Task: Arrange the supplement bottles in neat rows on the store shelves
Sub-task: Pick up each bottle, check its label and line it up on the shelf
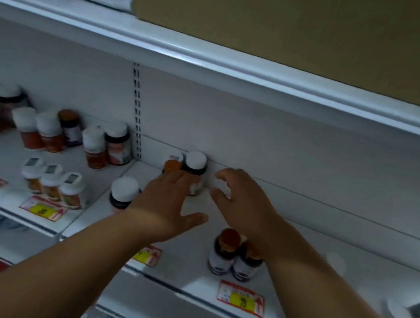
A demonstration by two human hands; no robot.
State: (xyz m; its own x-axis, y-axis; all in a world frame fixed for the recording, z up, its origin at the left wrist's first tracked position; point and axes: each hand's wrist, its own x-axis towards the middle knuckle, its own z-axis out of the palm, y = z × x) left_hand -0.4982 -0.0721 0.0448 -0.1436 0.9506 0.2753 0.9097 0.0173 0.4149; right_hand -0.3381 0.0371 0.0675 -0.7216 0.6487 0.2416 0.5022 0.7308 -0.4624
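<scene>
At back of shelf (187,264): left hand (166,206) fingers (173,178) spread, released, tips resting against white-capped dark bottle (194,166) and orange-capped bottle (171,166) by the rear wall. Right hand (243,204) just beside, fingers curled loose, grasping nothing. Two amber-capped bottles (225,251) near front edge, under right wrist. Price tag (241,298) on lip.

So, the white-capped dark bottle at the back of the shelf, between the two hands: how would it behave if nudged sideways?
The white-capped dark bottle stands upright and looks taller than wide, so a high push would probably tip it; a low push should slide it on the smooth shelf. The orange-capped bottle stands close at its left, so it would likely get bumped. Weight cannot be judged.
</scene>
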